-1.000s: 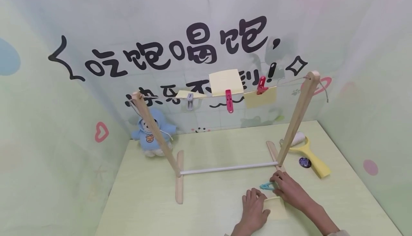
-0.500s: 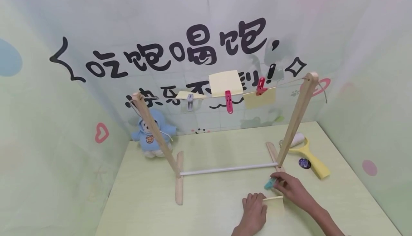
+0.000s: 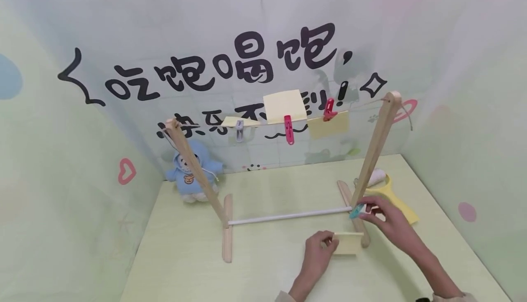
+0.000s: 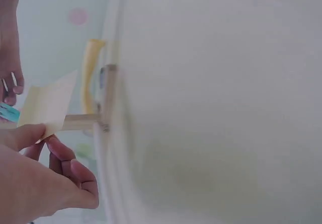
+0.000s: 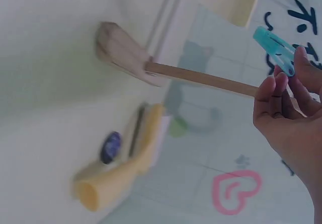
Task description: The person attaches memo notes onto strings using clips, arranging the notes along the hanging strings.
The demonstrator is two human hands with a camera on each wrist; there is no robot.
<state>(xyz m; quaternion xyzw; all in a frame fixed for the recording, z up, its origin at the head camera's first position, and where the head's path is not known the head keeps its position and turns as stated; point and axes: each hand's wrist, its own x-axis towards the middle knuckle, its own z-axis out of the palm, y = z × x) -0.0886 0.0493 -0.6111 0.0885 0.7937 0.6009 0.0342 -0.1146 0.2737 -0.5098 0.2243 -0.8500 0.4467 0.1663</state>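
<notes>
My left hand (image 3: 316, 257) pinches a pale yellow paper sheet (image 3: 347, 244) by its left edge, raised above the table. In the left wrist view the sheet (image 4: 50, 103) stands out from between thumb and fingers. My right hand (image 3: 391, 223) holds a teal clothespin (image 3: 356, 211) close to the foot of the right wooden post (image 3: 376, 151); the right wrist view shows this clothespin (image 5: 274, 48) pinched at one end. Behind, a string runs between two posts. On it hang yellow papers with a grey clothespin (image 3: 240, 132), a pink clothespin (image 3: 289, 130) and a red clothespin (image 3: 329, 110).
A white rod (image 3: 288, 217) joins the feet of the rack. At the back left sits a plush toy (image 3: 191, 178) in blue. A yellow-handled lint roller (image 3: 397, 199) lies right of the rack, beside a small dark oval item (image 5: 110, 147). Printed curtains surround the table.
Both hands have risen and moved away from me. The paper has come up off the table in my left hand. My right hand has carried the teal clothespin toward the right post.
</notes>
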